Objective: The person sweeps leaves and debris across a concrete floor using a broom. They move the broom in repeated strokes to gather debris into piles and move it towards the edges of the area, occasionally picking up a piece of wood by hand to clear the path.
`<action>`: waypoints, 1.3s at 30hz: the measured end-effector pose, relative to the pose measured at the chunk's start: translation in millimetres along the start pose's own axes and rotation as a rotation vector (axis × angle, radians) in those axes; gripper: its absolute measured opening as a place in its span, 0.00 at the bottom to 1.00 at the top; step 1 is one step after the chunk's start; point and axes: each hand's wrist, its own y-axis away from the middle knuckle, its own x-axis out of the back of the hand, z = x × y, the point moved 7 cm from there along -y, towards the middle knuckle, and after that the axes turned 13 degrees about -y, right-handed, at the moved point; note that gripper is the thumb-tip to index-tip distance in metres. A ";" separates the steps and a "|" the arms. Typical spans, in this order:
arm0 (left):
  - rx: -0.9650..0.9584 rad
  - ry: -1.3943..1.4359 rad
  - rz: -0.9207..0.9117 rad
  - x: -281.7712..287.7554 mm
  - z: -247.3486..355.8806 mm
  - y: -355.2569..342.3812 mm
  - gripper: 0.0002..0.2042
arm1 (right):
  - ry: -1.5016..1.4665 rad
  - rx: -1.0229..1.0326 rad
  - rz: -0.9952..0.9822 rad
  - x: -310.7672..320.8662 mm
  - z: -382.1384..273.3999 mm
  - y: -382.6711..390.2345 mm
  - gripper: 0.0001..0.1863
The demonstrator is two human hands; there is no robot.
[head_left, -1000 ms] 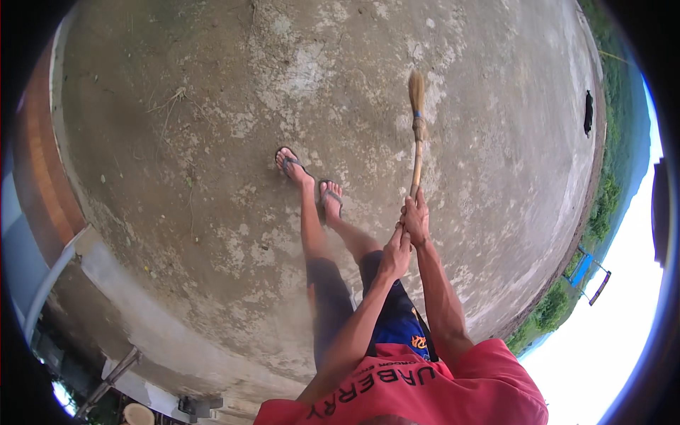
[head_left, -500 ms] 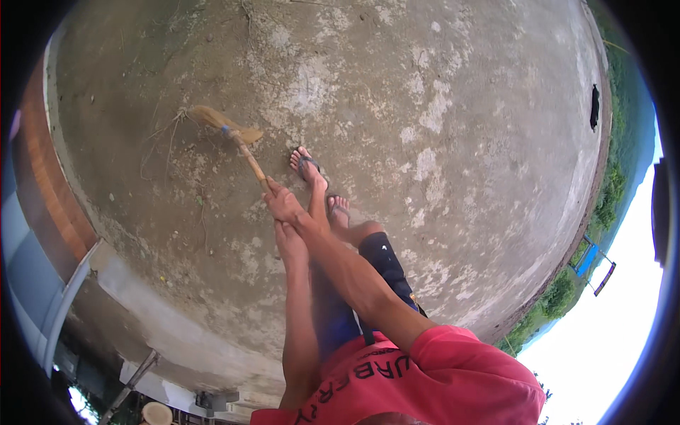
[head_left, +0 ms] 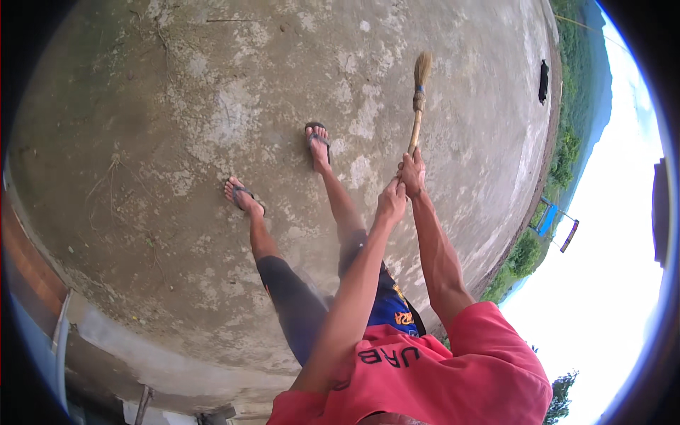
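Observation:
A broom (head_left: 416,127) with straw bristles, a blue binding and a pale wooden handle points away from me, right of centre. My right hand (head_left: 413,173) is wrapped round the handle, nearer the bristles. Just behind it, my left hand (head_left: 392,201) closes round the handle's end, the two hands nearly touching. The bristles (head_left: 423,67) are over the concrete floor (head_left: 283,78); whether they touch it I cannot tell.
My feet in dark flip-flops, the left foot (head_left: 242,195) and right foot (head_left: 318,146), stand apart. Dry twigs (head_left: 113,166) lie on the left. A black object (head_left: 543,81) rests near the floor's right edge, with greenery beyond. A low wall (head_left: 142,329) runs at lower left.
Both hands have swung the broom from the left across to the right, lifting its bristles away from the twigs. My feet have moved apart, and the view has shifted to the right.

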 end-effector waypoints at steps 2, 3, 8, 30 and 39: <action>0.026 -0.149 -0.053 1.3 7.7 -74.1 0.25 | -0.007 -0.032 -0.071 -39.7 0.5 -68.3 0.06; 0.022 -0.178 0.081 29.4 -32.0 -102.0 0.25 | -0.009 -0.106 -0.125 -78.7 22.4 -63.9 0.05; 0.284 -0.233 0.425 162.2 -64.1 -35.8 0.22 | 0.425 -0.071 -0.547 -235.6 62.7 -16.2 0.17; 0.203 0.604 0.042 226.3 89.9 -195.0 0.15 | 0.547 0.125 -0.274 -333.5 -102.8 -150.2 0.16; 0.178 0.560 0.895 310.9 103.6 -8.4 0.25 | 0.305 0.275 -1.032 -445.7 -120.3 98.2 0.31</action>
